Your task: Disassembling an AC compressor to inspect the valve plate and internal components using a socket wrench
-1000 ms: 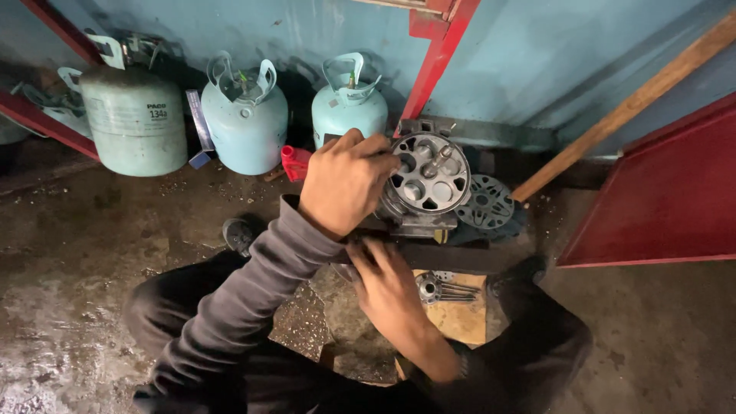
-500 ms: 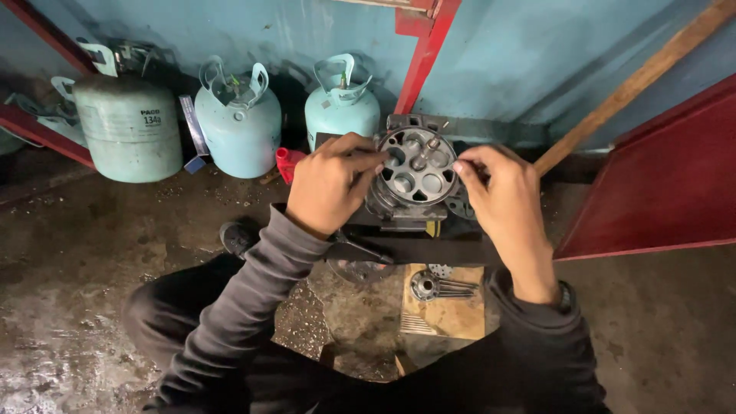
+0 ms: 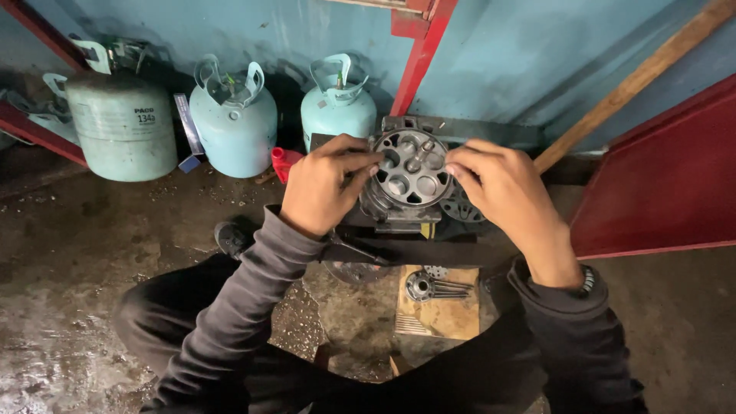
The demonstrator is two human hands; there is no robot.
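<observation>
A round grey metal cylinder block with several bores and a centre shaft stands upright in front of me. My left hand grips its left rim with thumb and fingers. On the opposite rim, my right hand holds it with the fingertips. Partly hidden behind my right hand lies a perforated metal disc. Below, a small round metal part with several long bolts rests on a piece of cardboard.
Three pale blue-green gas cylinders stand along the blue wall at the back left. A red metal post rises behind the block, a red panel leans at right, a wooden stick slants beside it. The concrete floor is wet and stained.
My right hand rose from the cardboard area to the block's right rim. The left hand slid from the top of the block to its left rim. The view shifted slightly.
</observation>
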